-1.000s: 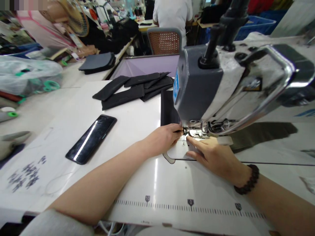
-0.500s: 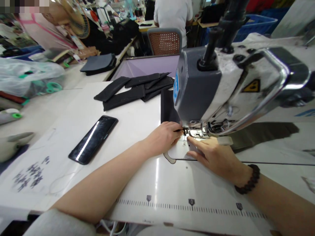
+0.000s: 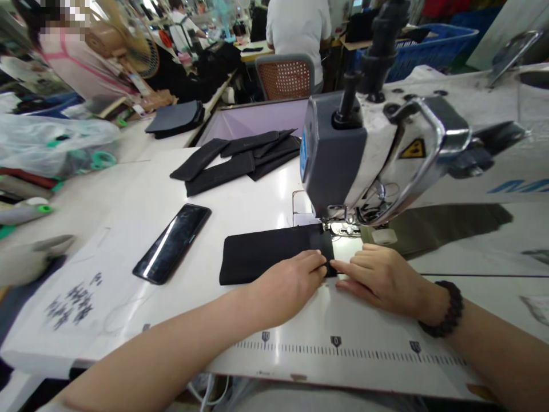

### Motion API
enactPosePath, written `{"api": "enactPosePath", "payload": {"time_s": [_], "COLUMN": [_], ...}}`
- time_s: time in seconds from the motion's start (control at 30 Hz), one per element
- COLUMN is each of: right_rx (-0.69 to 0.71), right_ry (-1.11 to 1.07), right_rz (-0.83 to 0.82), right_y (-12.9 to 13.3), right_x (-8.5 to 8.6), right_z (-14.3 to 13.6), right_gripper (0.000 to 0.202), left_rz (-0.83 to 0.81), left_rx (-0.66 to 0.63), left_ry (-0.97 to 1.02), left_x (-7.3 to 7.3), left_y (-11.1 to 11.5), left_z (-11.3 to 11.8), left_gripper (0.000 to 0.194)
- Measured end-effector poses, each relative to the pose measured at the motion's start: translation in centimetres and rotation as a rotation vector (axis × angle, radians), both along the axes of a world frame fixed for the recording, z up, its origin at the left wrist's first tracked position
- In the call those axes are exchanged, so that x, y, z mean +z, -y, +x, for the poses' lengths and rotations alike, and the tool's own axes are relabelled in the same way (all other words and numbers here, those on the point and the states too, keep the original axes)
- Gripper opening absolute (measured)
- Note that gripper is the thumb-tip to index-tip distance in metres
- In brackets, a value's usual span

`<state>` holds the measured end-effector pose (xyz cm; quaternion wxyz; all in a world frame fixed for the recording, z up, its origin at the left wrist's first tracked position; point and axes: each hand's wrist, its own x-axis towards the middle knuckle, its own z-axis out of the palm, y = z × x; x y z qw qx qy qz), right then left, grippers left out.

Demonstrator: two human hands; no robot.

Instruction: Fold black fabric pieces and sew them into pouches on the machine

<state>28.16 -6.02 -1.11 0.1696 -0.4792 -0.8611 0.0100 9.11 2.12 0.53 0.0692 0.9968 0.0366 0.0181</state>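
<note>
A flat black fabric piece (image 3: pixel 266 254) lies crosswise on the machine bed, its right end beside the needle area. My left hand (image 3: pixel 287 286) rests on that end with its fingers bent together at the lower right corner; the thumb is hidden. My right hand (image 3: pixel 381 280), with a dark braided bracelet on the wrist, lies just right of the piece. Its index finger reaches to the fabric's right edge, with the thumb apart below. Above both hands stands the sewing machine (image 3: pixel 334 154), its metal presser foot (image 3: pixel 343 229) close to the fabric's upper right corner.
Several black fabric strips (image 3: pixel 240 154) lie in a pile behind. A phone (image 3: pixel 174 243) is at left on the white table. An olive fabric strip (image 3: pixel 450 226) extends under the machine arm. A plastic bag (image 3: pixel 55 143) sits far left. Co-workers are beyond.
The black fabric has turned from pointing away behind the needle to lying crosswise on the left. My left hand has moved down toward me with it; my right hand has shifted slightly down.
</note>
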Motion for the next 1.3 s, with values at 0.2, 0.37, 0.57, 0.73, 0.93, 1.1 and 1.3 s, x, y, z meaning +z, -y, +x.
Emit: {"api": "enactPosePath", "payload": {"time_s": [0.2,0.37,0.57,0.73,0.93,1.1,1.3], "right_rx": [0.066,0.043,-0.03,-0.114,-0.214,-0.276,-0.299], "right_ry": [-0.003,0.019,0.061,0.058,0.082,0.094,0.106], "right_rz": [0.003,0.063,0.05,0.004,-0.036,-0.035,-0.056], "right_y": [0.4,0.4,0.1,-0.2,-0.7,-0.9,-0.8], "right_x": [0.2,0.2,0.1,-0.3,-0.7,-0.9,-0.8], "right_z": [-0.5,-0.7,-0.6,-0.5,-0.5,-0.6,-0.8], "right_gripper": [0.03,0.029,0.03,0.033,0.032,0.031,0.031], "left_rz": [0.001,0.064,0.102,0.077,0.021,-0.031,-0.022], "left_rx": [-0.005,-0.032,-0.036,-0.032,0.031,0.077,0.127], "left_ry": [0.046,0.101,0.064,0.012,-0.006,-0.019,-0.054], "left_x": [0.3,-0.1,-0.3,-0.3,-0.2,-0.3,-0.5], "left_y": [0.0,0.1,-0.6,-1.6,-2.7,-3.5,-4.5], "left_z": [-0.2,-0.3,-0.1,0.4,1.1,1.8,2.6], "left_gripper": [0.026,0.027,0.03,0.029,0.026,0.021,0.019]}}
